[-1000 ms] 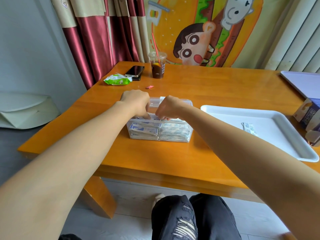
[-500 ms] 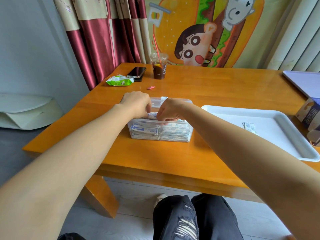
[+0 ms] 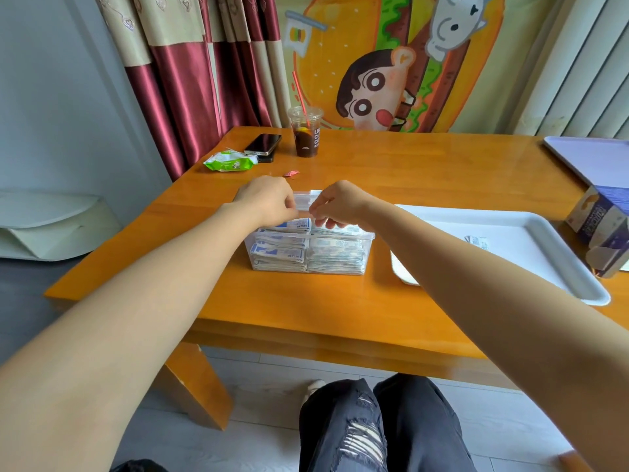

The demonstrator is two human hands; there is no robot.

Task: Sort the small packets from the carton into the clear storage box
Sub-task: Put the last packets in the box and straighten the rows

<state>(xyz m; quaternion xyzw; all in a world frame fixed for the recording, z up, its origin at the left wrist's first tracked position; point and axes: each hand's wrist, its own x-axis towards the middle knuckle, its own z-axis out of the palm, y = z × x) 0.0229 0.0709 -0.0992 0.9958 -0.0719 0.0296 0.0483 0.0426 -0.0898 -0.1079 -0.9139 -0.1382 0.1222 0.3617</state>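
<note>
Head view: both hands are raised slightly compared with one second ago. Left hand (image 3: 269,201) and right hand (image 3: 335,204) hover with fingers curled over the clear storage box (image 3: 308,248) near the desk's (image 3: 408,172) front edge; whether they grip packets (image 3: 282,248) cannot be told. Carton (image 3: 600,229) stands at the right edge.

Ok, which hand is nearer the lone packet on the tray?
Right. The right hand is over the box, on the side toward the tray holding the packet; the left hand is farther off.
</note>
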